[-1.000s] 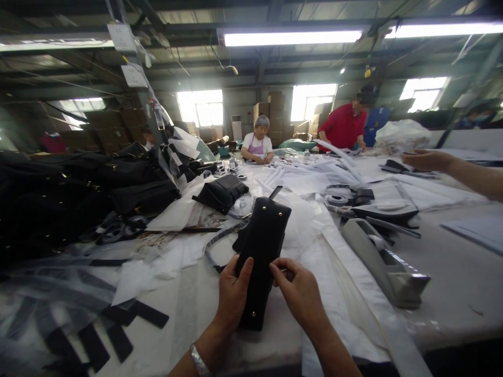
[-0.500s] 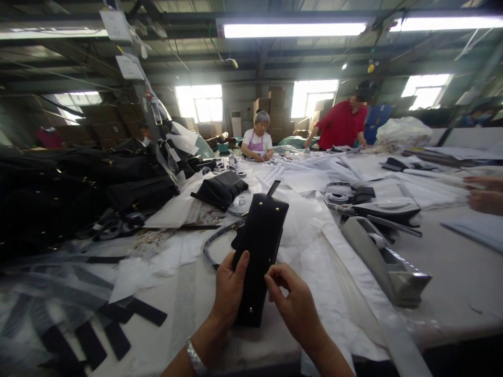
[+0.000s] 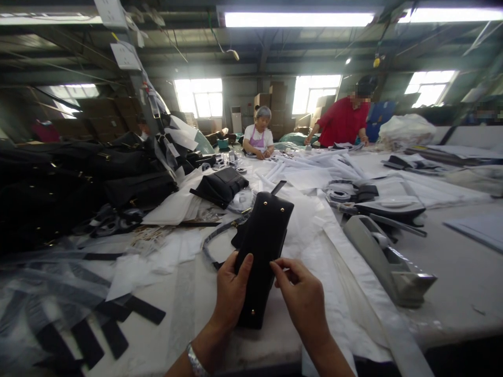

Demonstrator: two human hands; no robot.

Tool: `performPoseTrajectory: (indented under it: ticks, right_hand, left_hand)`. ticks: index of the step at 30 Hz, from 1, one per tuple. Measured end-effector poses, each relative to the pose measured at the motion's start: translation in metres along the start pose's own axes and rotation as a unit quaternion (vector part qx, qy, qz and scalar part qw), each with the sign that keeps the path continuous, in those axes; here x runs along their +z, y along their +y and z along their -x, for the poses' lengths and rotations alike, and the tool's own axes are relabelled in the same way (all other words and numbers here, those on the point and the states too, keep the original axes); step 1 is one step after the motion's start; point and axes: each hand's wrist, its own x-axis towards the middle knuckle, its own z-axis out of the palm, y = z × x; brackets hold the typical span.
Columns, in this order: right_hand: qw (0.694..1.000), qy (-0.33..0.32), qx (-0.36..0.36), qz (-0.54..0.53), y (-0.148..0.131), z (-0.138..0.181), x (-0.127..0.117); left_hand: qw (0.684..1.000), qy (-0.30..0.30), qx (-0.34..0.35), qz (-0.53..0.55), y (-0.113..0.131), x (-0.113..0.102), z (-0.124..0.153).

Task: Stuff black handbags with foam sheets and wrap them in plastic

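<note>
A black handbag (image 3: pixel 264 238) is tilted up above the table, its narrow base with small gold metal feet facing me. My left hand (image 3: pixel 232 288) grips its left side, thumb lying over the base and the other fingers out of sight behind. At the bag's right edge, the thumb and forefinger of my right hand (image 3: pixel 301 288) are pinched together; whatever is between them is too small to make out. A black strap (image 3: pixel 209 245) partly wrapped in film curves out on the left of the bag.
A grey tape dispenser (image 3: pixel 387 262) stands at right. Black bags (image 3: pixel 78 183) are heaped at left, above film-wrapped black strips (image 3: pixel 113 335). Another black bag (image 3: pixel 222 186) lies beyond mine. Two people, one in a purple apron (image 3: pixel 258 140) and one in red (image 3: pixel 343 123), work across the table.
My right hand's pinched fingers have shifted slightly up along the bag's edge. Another person's hand at the far right has left the view. The left hand keeps its hold.
</note>
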Motion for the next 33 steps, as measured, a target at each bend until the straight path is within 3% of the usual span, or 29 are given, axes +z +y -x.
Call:
performPoseTrajectory:
  ticks: [3, 6, 9, 14, 17, 20, 24, 29, 33]
  right_hand:
    - [0.998, -0.032, 0.051, -0.019, -0.005, -0.003, -0.004]
    - [0.996, -0.062, 0.048, -0.032, -0.004, -0.004, -0.006]
    - [0.997, -0.078, -0.012, -0.023, 0.003, -0.005, -0.006]
    - [0.975, -0.109, -0.189, 0.049, 0.019, -0.017, -0.012]
    - [0.959, -0.062, -0.257, 0.105, 0.025, -0.036, -0.021]
    - [0.951, 0.011, -0.275, 0.142, 0.023, -0.049, -0.03]
    - [0.963, 0.007, -0.246, 0.115, 0.012, -0.039, -0.032]
    - [0.989, -0.056, -0.133, 0.027, 0.009, 0.0, -0.023]
    - [0.996, -0.053, -0.074, 0.0, 0.012, 0.015, -0.015]
  left_hand:
    - [1.0, -0.002, 0.0, -0.003, 0.0, 0.0, 0.001]
    - [1.0, -0.004, 0.002, -0.005, -0.001, -0.001, 0.002]
    - [1.0, -0.007, 0.002, -0.005, 0.0, -0.003, 0.002]
    - [1.0, -0.02, -0.008, -0.003, 0.0, -0.006, 0.002]
    - [0.999, -0.028, -0.019, -0.006, 0.0, -0.008, 0.003]
    - [0.999, -0.034, -0.03, -0.01, 0.001, -0.009, 0.005]
    - [0.999, -0.035, -0.038, -0.009, 0.0, -0.01, 0.005]
    - [0.999, -0.035, -0.039, -0.002, 0.0, -0.011, 0.004]
    - [0.999, -0.033, -0.034, -0.001, 0.001, -0.011, 0.004]
